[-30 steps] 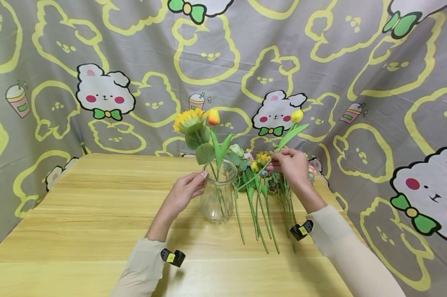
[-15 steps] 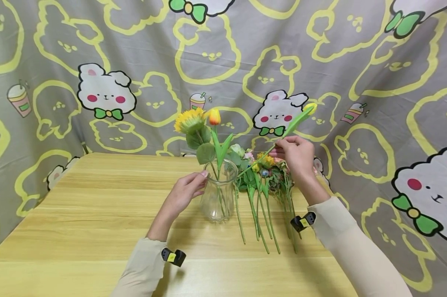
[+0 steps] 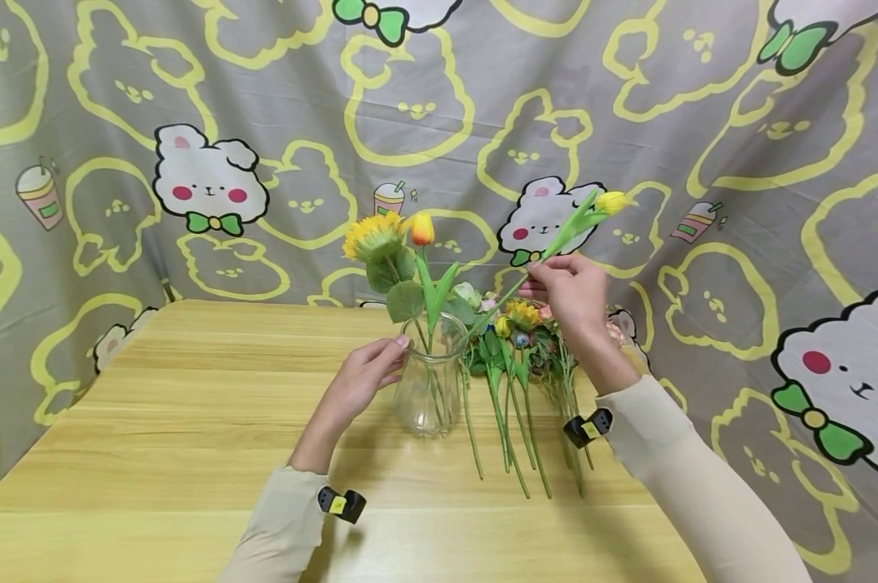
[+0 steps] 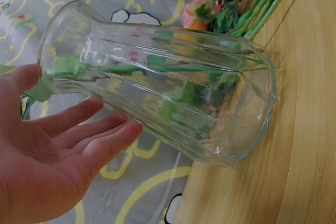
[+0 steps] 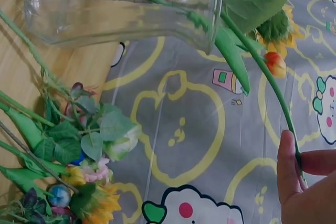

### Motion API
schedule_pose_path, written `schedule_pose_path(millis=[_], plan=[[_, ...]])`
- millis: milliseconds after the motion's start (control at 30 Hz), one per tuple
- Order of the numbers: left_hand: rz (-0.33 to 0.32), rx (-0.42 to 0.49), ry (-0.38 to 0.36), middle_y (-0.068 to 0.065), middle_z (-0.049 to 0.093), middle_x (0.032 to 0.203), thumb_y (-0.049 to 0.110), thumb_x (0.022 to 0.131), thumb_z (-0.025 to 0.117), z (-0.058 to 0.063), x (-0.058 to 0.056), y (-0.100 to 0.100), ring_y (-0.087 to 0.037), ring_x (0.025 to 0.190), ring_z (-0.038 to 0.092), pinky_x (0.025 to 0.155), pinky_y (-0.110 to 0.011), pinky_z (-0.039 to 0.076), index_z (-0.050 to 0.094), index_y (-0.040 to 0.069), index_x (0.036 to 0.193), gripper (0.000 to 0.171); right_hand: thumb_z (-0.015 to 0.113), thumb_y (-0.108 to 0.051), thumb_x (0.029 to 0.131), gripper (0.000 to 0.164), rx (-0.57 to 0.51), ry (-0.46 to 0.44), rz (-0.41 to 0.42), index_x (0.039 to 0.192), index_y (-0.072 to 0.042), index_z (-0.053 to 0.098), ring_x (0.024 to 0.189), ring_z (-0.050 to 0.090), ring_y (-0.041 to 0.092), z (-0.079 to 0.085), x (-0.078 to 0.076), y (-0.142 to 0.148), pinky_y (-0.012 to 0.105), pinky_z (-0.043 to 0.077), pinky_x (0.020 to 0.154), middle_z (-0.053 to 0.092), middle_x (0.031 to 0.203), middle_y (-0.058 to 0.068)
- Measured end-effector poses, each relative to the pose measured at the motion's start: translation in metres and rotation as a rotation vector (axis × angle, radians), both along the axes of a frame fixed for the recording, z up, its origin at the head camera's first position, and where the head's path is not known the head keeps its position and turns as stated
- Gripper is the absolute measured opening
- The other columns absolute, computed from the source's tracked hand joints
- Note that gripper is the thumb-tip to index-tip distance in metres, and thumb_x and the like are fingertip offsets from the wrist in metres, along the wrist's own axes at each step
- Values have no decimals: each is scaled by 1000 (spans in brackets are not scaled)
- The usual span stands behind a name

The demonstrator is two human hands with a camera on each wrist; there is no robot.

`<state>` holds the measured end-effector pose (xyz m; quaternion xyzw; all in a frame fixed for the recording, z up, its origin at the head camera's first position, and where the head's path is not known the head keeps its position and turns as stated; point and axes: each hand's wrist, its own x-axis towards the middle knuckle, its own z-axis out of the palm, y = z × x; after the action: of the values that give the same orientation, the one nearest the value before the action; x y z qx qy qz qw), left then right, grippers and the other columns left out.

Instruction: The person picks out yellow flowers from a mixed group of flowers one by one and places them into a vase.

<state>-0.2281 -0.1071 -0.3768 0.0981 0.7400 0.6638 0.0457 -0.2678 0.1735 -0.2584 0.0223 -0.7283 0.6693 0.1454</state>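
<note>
A clear glass vase stands upright on the table, holding a sunflower and an orange-red tulip. My left hand is at the vase's left side, its thumb by the rim and its fairly straight fingers touching the neck, as the left wrist view shows. To the right of the vase, my right hand pinches the green stem of a yellow tulip between thumb and fingers. That tulip slants, bloom up and right, its stem running down to the vase's rim; whether its end is inside I cannot tell.
Right of the vase lie several artificial flowers, including another sunflower and a pale bloom, their stems pointing toward the front of the wooden table. A patterned grey curtain hangs behind and at both sides.
My right hand has risen slightly, and the yellow tulip leans farther right with its bloom higher. Over the last half second the hand shifted a little left. Left hand and vase have stayed put.
</note>
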Motion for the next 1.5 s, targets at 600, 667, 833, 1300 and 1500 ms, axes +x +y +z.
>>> schedule_pose_path(millis=[600,667,833,1300,1500], plan=[[-1,-2,5,-21,54,147,58,101,52,1,0,0,-33,138,53,108,-40,53,54,1,142,71,73,-9,94,17,78,-38,128,104,0,63,75,76,18,-17,13,-33,37,66,78,77,86,3],[0,-3,6,-22,54,147,58,101,52,1,0,-1,-33,137,53,108,-40,53,54,1,143,71,73,-8,93,17,101,-33,141,104,1,63,74,75,19,-21,14,-38,37,66,77,77,88,9],[3,-11,5,-22,54,147,58,102,52,1,0,-1,-33,137,54,107,-40,53,53,1,144,71,74,-9,93,16,237,4,156,103,1,67,75,76,26,-29,18,-53,33,66,68,77,94,20],[8,5,-1,-21,56,145,57,102,53,2,1,0,-35,137,54,108,-41,53,55,1,142,69,76,-12,90,9,665,209,109,93,-7,70,73,75,22,-41,24,-85,39,62,73,78,86,10],[7,4,0,-21,55,145,58,101,52,2,1,-1,-33,137,54,107,-41,54,56,2,142,69,74,-9,91,5,693,204,154,92,-7,70,71,74,20,-45,25,-91,38,62,80,78,85,10]])
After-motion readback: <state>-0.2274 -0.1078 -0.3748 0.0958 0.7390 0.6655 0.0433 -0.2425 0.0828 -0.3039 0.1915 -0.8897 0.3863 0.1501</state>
